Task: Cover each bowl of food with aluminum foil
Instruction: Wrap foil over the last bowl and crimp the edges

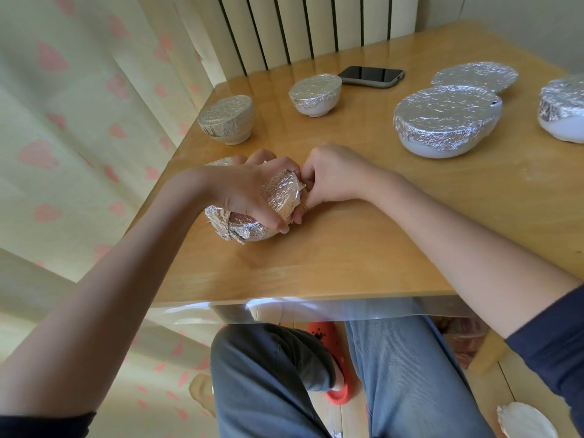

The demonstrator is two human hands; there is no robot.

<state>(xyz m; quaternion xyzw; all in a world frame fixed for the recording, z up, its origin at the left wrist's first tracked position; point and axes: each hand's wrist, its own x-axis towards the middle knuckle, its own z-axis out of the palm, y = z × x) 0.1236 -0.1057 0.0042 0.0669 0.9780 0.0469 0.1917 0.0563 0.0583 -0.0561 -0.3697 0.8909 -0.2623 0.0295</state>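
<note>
A small bowl wrapped in crinkled aluminum foil (278, 192) sits near the table's left front. My left hand (249, 191) grips it from above, fingers curled over the foil top. My right hand (328, 178) pinches the foil at the bowl's right rim. Foil hangs down the bowl's near side (234, 229). Several other bowls stand foil-covered: a grey one (226, 118) at the left edge, a white one (315, 94) behind, a large white one (447, 121), a flat one (475, 76) and one at the right border (564, 109).
A dark phone (371, 75) lies at the back of the wooden table (347, 257). A curtain with pink hearts hangs at the left, a radiator stands behind. My knees are under the front edge; a scrap of foil (524, 422) lies on the floor.
</note>
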